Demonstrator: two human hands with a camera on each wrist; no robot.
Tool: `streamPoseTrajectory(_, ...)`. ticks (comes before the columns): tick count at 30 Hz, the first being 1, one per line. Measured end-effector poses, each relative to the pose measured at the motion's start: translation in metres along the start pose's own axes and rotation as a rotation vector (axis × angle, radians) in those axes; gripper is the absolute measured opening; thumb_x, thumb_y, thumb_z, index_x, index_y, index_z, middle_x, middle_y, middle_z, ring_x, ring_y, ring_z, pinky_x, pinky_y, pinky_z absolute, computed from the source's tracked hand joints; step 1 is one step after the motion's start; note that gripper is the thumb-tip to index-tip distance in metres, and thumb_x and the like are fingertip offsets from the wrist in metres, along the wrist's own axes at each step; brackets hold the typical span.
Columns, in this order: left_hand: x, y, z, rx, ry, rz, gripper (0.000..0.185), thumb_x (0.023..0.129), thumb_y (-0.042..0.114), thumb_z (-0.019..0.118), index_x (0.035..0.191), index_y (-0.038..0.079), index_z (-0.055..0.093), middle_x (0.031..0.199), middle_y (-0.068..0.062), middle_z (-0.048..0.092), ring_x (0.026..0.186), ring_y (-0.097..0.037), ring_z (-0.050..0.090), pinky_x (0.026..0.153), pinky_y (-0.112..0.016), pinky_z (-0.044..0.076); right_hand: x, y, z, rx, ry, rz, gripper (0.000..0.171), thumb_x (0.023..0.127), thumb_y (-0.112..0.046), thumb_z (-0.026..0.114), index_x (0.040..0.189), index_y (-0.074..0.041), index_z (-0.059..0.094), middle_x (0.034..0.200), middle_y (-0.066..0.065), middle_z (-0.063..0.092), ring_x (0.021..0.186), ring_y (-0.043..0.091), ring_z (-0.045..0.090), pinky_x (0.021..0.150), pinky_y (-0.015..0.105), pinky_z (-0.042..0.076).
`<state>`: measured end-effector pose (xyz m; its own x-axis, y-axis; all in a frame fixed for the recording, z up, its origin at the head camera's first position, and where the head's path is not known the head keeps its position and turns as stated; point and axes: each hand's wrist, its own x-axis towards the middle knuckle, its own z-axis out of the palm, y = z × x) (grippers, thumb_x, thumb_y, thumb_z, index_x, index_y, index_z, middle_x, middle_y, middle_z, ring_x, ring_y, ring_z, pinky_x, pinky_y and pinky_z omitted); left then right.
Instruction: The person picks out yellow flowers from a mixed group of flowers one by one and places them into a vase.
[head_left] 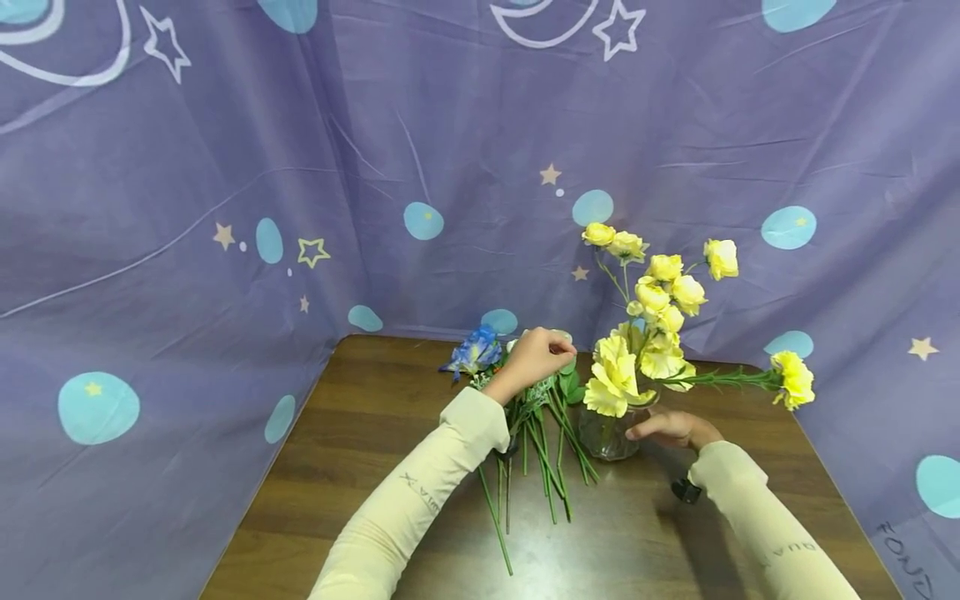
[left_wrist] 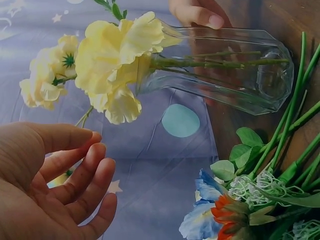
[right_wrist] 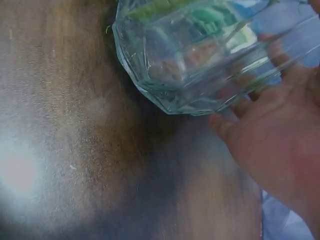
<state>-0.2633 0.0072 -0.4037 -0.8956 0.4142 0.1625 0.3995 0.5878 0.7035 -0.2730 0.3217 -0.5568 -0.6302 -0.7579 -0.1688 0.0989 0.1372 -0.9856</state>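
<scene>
The clear faceted glass vase [head_left: 609,437] is standing on the brown wooden table [head_left: 360,450], and yellow artificial flowers [head_left: 654,333] are standing in it. The right hand [head_left: 670,427] is touching the side of the vase with relaxed, nearly straight fingers, not clasping it. The left hand [head_left: 534,357] is hovering above the loose bunch of green-stemmed flowers [head_left: 536,433] lying just beside the vase; its fingers are loosely bent and are gripping nothing.

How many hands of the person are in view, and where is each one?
2. The left hand is over the loose flowers lying on the table. The right hand touches the glass vase holding yellow flowers.
</scene>
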Motion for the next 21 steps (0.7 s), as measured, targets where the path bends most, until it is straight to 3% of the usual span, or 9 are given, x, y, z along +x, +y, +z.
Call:
streamPoseTrajectory(2, 0.0, -0.002, -0.002, -0.006, -0.007, -0.006, 0.02, 0.1, 0.017, 0.063, 0.109, 0.012, 0.08, 0.109, -0.005, 0.078, 0.091, -0.016, 0.072, 0.078, -0.025, 0.056, -0.002, -0.002, 0.001, -0.022, 0.05, 0.009, 0.081, 0.089, -0.002, 0.064, 0.158, 0.003, 0.021, 0.15, 0.0, 0.047, 0.135, 0.01, 0.045, 0.122, 0.045, 0.029)
streamPoseTrajectory(4, -0.001, -0.003, -0.003, -0.014, -0.015, -0.012, 0.02, 0.101, 0.018, 0.063, 0.11, 0.011, 0.08, 0.109, -0.005, 0.078, 0.092, -0.017, 0.072, 0.079, -0.026, 0.056, -0.003, -0.003, 0.004, -0.025, 0.1, 0.001, 0.089, 0.089, -0.002, 0.066, 0.159, 0.006, 0.011, 0.151, 0.006, 0.042, 0.131, 0.012, 0.049, 0.115, 0.038, 0.039)
streamPoseTrajectory(7, -0.002, -0.008, -0.005, -0.018, -0.011, -0.019, 0.02, 0.101, 0.017, 0.063, 0.11, 0.011, 0.079, 0.11, -0.006, 0.077, 0.096, -0.019, 0.072, 0.083, -0.029, 0.057, -0.004, -0.006, 0.006, -0.015, 0.154, -0.043, 0.088, 0.088, 0.001, 0.067, 0.158, -0.002, 0.015, 0.146, 0.005, 0.039, 0.126, 0.012, 0.052, 0.103, 0.027, 0.048)
streamPoseTrajectory(10, -0.002, -0.013, -0.006, -0.021, -0.003, -0.027, 0.019, 0.101, 0.017, 0.063, 0.109, 0.012, 0.079, 0.109, -0.006, 0.078, 0.098, -0.02, 0.072, 0.085, -0.031, 0.058, -0.004, -0.008, 0.008, 0.002, 0.189, -0.078, 0.076, 0.087, 0.004, 0.067, 0.151, -0.015, 0.03, 0.138, -0.001, 0.045, 0.123, 0.011, 0.053, 0.099, 0.026, 0.05)
streamPoseTrajectory(12, -0.001, -0.016, -0.008, -0.021, -0.001, -0.033, 0.019, 0.101, 0.017, 0.064, 0.109, 0.012, 0.08, 0.108, -0.006, 0.078, 0.098, -0.02, 0.072, 0.086, -0.032, 0.058, -0.003, -0.009, 0.008, -0.006, 0.212, -0.074, 0.07, 0.087, 0.004, 0.067, 0.147, -0.018, 0.035, 0.134, -0.002, 0.048, 0.123, 0.009, 0.051, 0.098, 0.025, 0.05)
streamPoseTrajectory(16, 0.001, -0.021, -0.01, -0.028, -0.002, -0.049, 0.018, 0.101, 0.017, 0.064, 0.109, 0.012, 0.08, 0.108, -0.006, 0.078, 0.098, -0.02, 0.072, 0.086, -0.033, 0.058, -0.002, -0.012, 0.008, -0.046, 0.248, -0.02, 0.074, 0.088, 0.001, 0.067, 0.152, 0.001, 0.028, 0.14, 0.018, 0.046, 0.126, 0.021, 0.05, 0.097, 0.026, 0.05)
streamPoseTrajectory(19, 0.002, -0.026, -0.013, -0.041, 0.0, -0.058, 0.018, 0.101, 0.016, 0.064, 0.109, 0.012, 0.08, 0.108, -0.006, 0.078, 0.096, -0.02, 0.072, 0.085, -0.033, 0.058, -0.004, -0.016, 0.005, -0.097, 0.268, 0.021, 0.082, 0.09, -0.004, 0.068, 0.151, 0.017, 0.018, 0.146, 0.041, 0.035, 0.134, 0.043, 0.044, 0.099, 0.027, 0.049)
streamPoseTrajectory(21, 0.002, -0.028, -0.015, -0.042, 0.002, -0.062, 0.018, 0.101, 0.017, 0.065, 0.109, 0.012, 0.08, 0.108, -0.006, 0.078, 0.095, -0.019, 0.072, 0.085, -0.033, 0.058, -0.008, -0.019, 0.002, -0.124, 0.279, 0.043, 0.087, 0.091, -0.007, 0.069, 0.152, 0.018, 0.014, 0.151, 0.047, 0.025, 0.141, 0.056, 0.032, 0.102, 0.03, 0.047)
